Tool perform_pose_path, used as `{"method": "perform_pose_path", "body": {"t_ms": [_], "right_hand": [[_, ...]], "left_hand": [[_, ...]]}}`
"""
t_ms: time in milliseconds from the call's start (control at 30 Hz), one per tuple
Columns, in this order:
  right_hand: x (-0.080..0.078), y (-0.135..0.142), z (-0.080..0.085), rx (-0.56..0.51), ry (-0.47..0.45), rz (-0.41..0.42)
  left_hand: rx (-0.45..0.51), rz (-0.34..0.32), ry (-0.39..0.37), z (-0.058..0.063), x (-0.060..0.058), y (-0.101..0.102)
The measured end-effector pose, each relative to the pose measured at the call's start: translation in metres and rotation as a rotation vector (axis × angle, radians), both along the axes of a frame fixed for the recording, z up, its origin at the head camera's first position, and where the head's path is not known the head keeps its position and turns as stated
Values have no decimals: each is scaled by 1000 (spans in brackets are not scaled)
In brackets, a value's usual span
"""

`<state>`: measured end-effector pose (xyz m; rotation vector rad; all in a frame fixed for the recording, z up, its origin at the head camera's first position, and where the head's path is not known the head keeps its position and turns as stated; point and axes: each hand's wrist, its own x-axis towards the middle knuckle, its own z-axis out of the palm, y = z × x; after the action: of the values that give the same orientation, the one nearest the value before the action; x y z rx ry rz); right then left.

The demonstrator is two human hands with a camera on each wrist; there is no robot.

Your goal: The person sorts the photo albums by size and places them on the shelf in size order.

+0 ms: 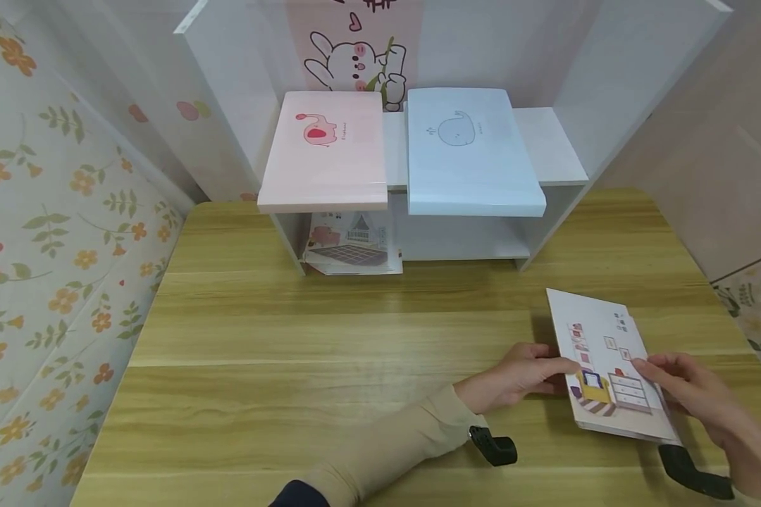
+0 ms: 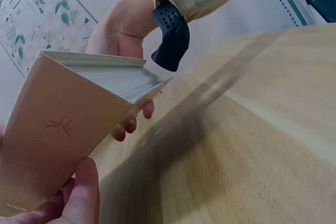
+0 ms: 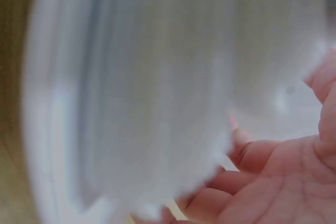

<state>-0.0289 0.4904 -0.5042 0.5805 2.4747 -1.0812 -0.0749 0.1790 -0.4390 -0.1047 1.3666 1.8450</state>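
Observation:
Over the right side of the wooden table, both hands hold a book [image 1: 599, 345], tilted. Its white face carries a drawn room with furniture. In the left wrist view the orange-pink cover [image 2: 58, 124] and white page edges appear. My left hand [image 1: 523, 377] grips the left edge, thumb on the white face. Along the opposite edge, my right hand [image 1: 704, 398] holds the book with its thumb on top; its other fingers are partly hidden. Blurred page edges [image 3: 142, 87] fill much of the right wrist view, beside the right palm [image 3: 283, 187].
At the table's back stands a white shelf [image 1: 558, 144]. A pink elephant-print binder [image 1: 330, 162] and a light blue whale-print binder [image 1: 472, 165] lie on it, overhanging its front. Illustrated booklets [image 1: 355, 246] sit in the lower left compartment. Floral cloth [image 1: 57, 282] hangs at left.

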Motion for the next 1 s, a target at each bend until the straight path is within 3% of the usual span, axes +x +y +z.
{"method": "perform_pose_path", "body": {"t_ms": [467, 567, 800, 1000], "right_hand": [[-11, -15, 1, 48, 54, 41], [-13, -28, 13, 49, 74, 34], [-20, -73, 59, -45, 119, 80], [-23, -95, 68, -78, 196, 132]], "left_hand": [[-28, -23, 50, 4, -15, -25], [-17, -25, 54, 5, -19, -30], [-4, -48, 67, 8, -28, -50], [16, -62, 84, 9, -35, -67]]}}
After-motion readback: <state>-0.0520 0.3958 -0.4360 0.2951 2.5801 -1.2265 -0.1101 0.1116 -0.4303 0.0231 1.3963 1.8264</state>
